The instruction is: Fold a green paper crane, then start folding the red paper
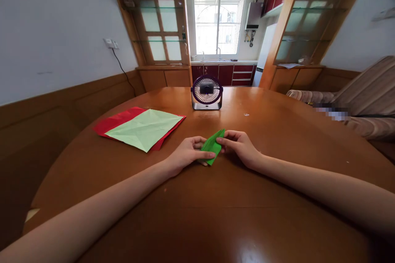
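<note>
Paper (212, 146), green and folded, is held over the tabletop (234, 197) in the head view, left hand (187, 151) and right hand (243, 144) each with its grip pinched on it. Folding seems in hand; creasing next calls for well-aligned edges.

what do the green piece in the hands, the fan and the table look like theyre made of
Green piece: paper, fairly matte, judging by its thin edges and sharp folds.
Fan: probably plastic with a slight sheen, from its smooth dark housing; some metal can't be ruled out.
Table: varnished wood or veneer, by its warm brown tone and glossy reflections.
</note>
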{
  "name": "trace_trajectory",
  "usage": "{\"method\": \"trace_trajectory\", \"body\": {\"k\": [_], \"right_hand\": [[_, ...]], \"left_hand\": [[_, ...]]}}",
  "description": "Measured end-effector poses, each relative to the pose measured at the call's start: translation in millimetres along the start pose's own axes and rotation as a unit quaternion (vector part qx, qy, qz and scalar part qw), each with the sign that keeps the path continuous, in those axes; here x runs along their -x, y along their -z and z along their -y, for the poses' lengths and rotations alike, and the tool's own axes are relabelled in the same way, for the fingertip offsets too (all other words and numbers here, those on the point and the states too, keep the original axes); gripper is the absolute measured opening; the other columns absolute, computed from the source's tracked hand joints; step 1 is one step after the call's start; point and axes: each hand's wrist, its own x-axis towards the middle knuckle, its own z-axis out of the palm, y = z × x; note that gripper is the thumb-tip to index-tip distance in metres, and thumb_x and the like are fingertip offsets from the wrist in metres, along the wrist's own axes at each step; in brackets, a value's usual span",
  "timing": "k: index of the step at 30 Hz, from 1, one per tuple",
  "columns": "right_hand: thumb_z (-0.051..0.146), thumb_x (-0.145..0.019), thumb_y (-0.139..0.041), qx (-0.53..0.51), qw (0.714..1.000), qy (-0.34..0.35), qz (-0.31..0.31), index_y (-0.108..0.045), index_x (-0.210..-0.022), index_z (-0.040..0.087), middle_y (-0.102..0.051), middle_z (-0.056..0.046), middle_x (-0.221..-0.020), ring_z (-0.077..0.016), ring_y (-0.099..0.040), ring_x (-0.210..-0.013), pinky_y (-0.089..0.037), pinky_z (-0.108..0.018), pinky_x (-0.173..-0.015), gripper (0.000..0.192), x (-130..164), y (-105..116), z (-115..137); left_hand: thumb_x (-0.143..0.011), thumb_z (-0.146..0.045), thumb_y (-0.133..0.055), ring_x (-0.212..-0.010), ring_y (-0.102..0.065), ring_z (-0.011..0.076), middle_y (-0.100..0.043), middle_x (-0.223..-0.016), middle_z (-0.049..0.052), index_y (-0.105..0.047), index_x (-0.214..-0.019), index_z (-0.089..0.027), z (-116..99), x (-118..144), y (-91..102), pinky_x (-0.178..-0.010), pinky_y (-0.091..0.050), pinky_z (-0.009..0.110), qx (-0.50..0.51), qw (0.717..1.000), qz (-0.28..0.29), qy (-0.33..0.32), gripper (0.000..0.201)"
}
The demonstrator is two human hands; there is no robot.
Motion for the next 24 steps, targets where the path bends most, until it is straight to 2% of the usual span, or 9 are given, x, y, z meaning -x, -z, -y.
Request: {"method": "trace_trajectory", "body": {"k": [5, 10, 12, 15, 19, 24], "right_hand": [[0.04, -0.065, -0.081, -0.021, 1.0, -0.011, -0.019, -0.061, -0.069, 0.016, -0.058, 0.003, -0.06, -0.0086, -0.051, -0.055, -0.041, -0.023, -0.054, 0.032, -4, 3, -2], [0.036, -0.062, -0.084, -0.045, 0.998, -0.012, -0.034, -0.062, -0.093, 0.02, -0.064, 0.002, -0.074, -0.0106, -0.057, -0.062, -0.044, -0.023, -0.056, 0.041, -7, 3, 0], [0.037, -0.063, -0.083, -0.041, 0.999, -0.017, -0.032, -0.064, -0.09, 0.019, -0.065, 0.0, -0.075, -0.0117, -0.058, -0.065, -0.045, -0.024, -0.059, 0.037, -8, 4, -1], [0.039, -0.064, -0.082, -0.053, 0.997, -0.021, -0.055, -0.066, -0.08, 0.017, -0.067, -0.002, -0.078, -0.0127, -0.059, -0.066, -0.047, -0.027, -0.062, 0.032, -13, 10, -4], [0.036, -0.063, -0.084, -0.073, 0.993, -0.022, -0.088, -0.067, -0.08, 0.017, -0.067, -0.001, -0.076, -0.0112, -0.058, -0.062, -0.044, -0.027, -0.061, 0.031, -21, 17, -7], [0.031, -0.062, -0.085, -0.06, 0.996, -0.039, -0.061, -0.069, -0.083, 0.016, -0.068, -0.002, -0.076, -0.0105, -0.06, -0.062, -0.043, -0.025, -0.058, 0.031, -29, 24, -4]], "left_hand": [[-0.053, -0.029, -0.09, -0.056, -0.064, 0.0106, -0.069, -0.066, 0.003, -0.065, -0.078, -0.009, -2, 1, 1.1, -0.057, -0.053, 0.021, -0.035, 0.999, 0.013, 0.018, 0.041], [-0.051, -0.023, -0.089, -0.052, -0.062, 0.0113, -0.067, -0.061, 0.002, -0.066, -0.073, -0.009, -2, -2, -0.1, -0.054, -0.053, 0.022, -0.045, 0.998, 0.006, 0.031, 0.035], [-0.052, -0.021, -0.089, -0.053, -0.062, 0.0112, -0.067, -0.062, 0.002, -0.067, -0.073, -0.01, -1, -4, -0.3, -0.055, -0.053, 0.022, -0.038, 0.999, 0.009, 0.033, 0.032], [-0.056, -0.021, -0.088, -0.06, -0.064, 0.011, -0.069, -0.071, 0.003, -0.069, -0.076, -0.011, 0, -8, 1.7, -0.06, -0.054, 0.022, 0.006, 1.0, -0.006, 0.017, 0.03], [-0.068, -0.029, -0.083, -0.08, -0.068, 0.0156, -0.073, -0.095, 0.01, -0.073, -0.089, -0.01, 1, -18, 10.4, -0.078, -0.055, 0.026, 0.115, 0.993, -0.03, -0.02, 0.03], [-0.069, -0.03, -0.081, -0.081, -0.068, 0.0188, -0.074, -0.094, 0.012, -0.073, -0.089, -0.009, 3, -39, 17.5, -0.08, -0.053, 0.03, 0.164, 0.983, -0.055, -0.068, 0.03]]}}
